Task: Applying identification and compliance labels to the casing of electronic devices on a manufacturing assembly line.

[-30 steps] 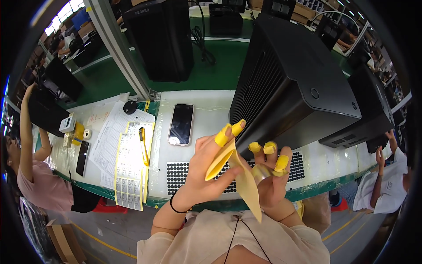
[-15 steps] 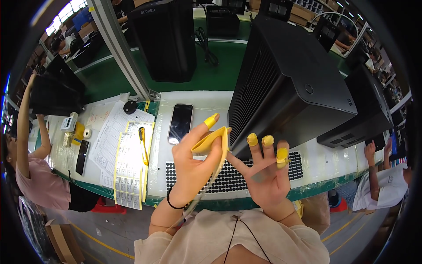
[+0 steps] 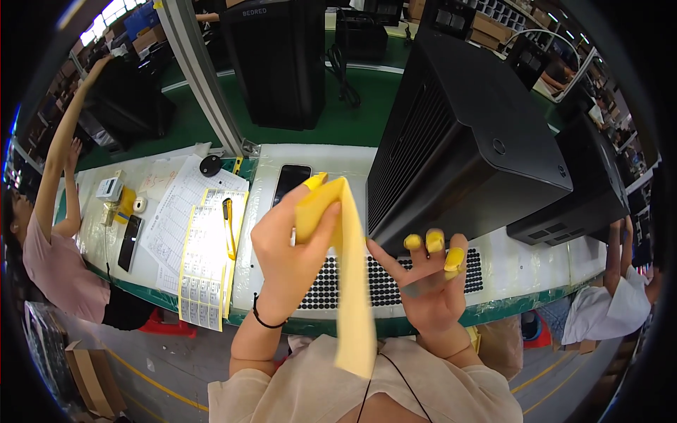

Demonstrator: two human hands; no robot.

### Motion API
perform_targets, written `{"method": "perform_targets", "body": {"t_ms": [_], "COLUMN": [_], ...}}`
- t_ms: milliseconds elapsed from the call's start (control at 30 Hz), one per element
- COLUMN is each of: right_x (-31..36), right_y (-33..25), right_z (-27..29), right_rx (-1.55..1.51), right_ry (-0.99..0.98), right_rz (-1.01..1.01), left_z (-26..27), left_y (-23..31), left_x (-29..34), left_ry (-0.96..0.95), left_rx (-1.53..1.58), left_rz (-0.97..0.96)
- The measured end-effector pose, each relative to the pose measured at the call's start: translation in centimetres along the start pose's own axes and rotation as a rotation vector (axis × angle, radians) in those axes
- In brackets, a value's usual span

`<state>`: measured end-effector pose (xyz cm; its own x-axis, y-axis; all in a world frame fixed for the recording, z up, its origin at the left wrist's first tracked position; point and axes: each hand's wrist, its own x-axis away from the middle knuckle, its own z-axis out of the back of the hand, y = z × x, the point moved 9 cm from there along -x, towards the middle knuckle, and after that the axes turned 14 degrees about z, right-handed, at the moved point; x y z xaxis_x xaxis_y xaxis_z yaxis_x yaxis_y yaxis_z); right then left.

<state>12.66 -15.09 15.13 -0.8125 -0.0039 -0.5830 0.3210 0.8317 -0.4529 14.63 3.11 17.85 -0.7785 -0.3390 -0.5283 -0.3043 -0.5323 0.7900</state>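
My left hand [image 3: 285, 250] pinches a long yellow paper-like strip [image 3: 355, 303], folded over near the fingertips, its loose end hanging in front of my chest. To its right, my right hand [image 3: 437, 303] is raised with yellow covers on several fingertips. Its thumb and a finger appear pressed together; a thin see-through piece seems to cross the fingers, too faint to name. One bare finger points left, close to the lower edge of a tall black computer case [image 3: 458, 162]. Below both hands lies a sheet of round black pads [image 3: 384, 285], partly covered by the strip.
A phone [image 3: 290, 185] lies behind my left hand. At left are printed label sheets [image 3: 204, 261], a yellow cutter [image 3: 229, 229], papers [image 3: 180, 211] and a black roll [image 3: 210, 166]. Another black case [image 3: 278, 70] stands behind. Co-workers [image 3: 63, 261] are on both sides.
My left hand has shifted slightly left and nearer. The yellow strip has turned from edge-on to broad-side, its end swinging down. My right hand has barely moved. The left co-worker's case has moved farther back.
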Motion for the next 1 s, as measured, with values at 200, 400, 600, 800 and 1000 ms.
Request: {"method": "perform_targets", "body": {"t_ms": [200, 400, 600, 800, 1000], "right_x": [0.3, -1.3, -7.5, -16.6, -20.7], "right_y": [2.3, -3.8, -16.7, -18.0, -13.8], "right_z": [-0.1, -0.9, -4.1, -3.4, -3.2], "right_rx": [-0.002, 0.238, 0.683, 1.140, 1.183], "right_ry": [-0.065, -0.317, -0.316, -0.398, -0.614], "right_rz": [-0.124, 0.120, 0.805, 0.602, 0.208], "left_z": [-4.8, -8.5, -8.7, -6.2, -0.1], "left_y": [-8.5, -20.9, -21.0, -13.7, -25.2], "left_x": [-0.8, 4.8, 4.0, 1.5, -4.1], "left_ry": [-0.683, -0.763, -0.410, -0.195, -0.091], "left_rx": [1.751, 1.471, 1.187, -0.008, 0.303], "left_rz": [0.426, 0.442, 0.689, 0.106, 0.560]}}
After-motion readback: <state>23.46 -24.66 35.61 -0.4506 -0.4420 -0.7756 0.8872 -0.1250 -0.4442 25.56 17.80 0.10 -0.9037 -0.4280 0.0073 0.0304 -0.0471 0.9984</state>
